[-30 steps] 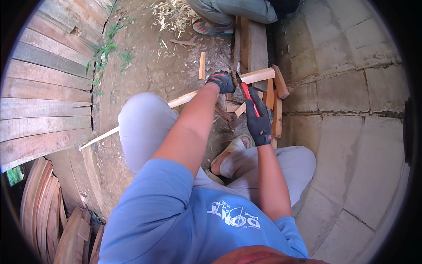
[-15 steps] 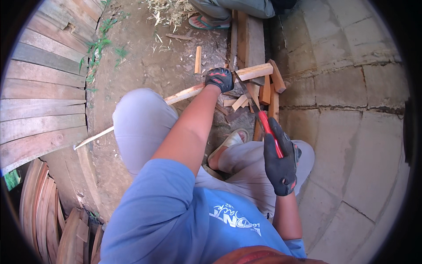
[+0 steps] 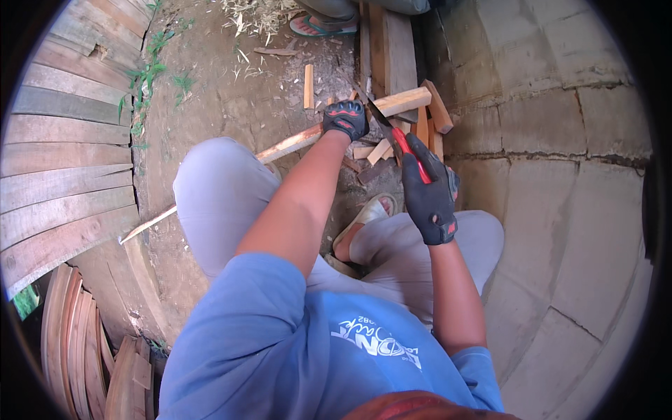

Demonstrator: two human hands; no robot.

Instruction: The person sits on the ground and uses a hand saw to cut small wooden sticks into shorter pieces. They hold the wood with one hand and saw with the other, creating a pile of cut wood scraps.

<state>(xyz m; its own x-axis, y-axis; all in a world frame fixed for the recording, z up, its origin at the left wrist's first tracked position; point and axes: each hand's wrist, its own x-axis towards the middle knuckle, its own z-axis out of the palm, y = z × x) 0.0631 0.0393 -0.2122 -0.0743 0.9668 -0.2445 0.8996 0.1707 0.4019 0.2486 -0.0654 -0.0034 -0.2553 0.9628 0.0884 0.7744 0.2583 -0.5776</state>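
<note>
A long wooden strip (image 3: 290, 144) runs from beside my left knee up to the right, its far end resting over a thick timber beam (image 3: 402, 52). My left hand (image 3: 346, 120), in a black and red glove, is closed around the strip just left of the saw. In my gloved right hand (image 3: 428, 190) is the red handle of a handsaw (image 3: 381, 117). The saw's dark blade crosses the strip right beside my left hand. To the right of the blade a short length of the strip sticks out. How deep the blade sits in the wood is hidden.
Several wooden offcuts (image 3: 379, 151) lie below the strip, with a short block (image 3: 437, 106) at its right end. A block wall (image 3: 546, 126) rises on the right, a plank wall (image 3: 66, 150) on the left. Another person's sandalled foot (image 3: 323, 26) is at the top.
My right hand has pushed the saw forward, up and to the left, so more blade reaches past the strip. My left hand keeps its grip on the strip.
</note>
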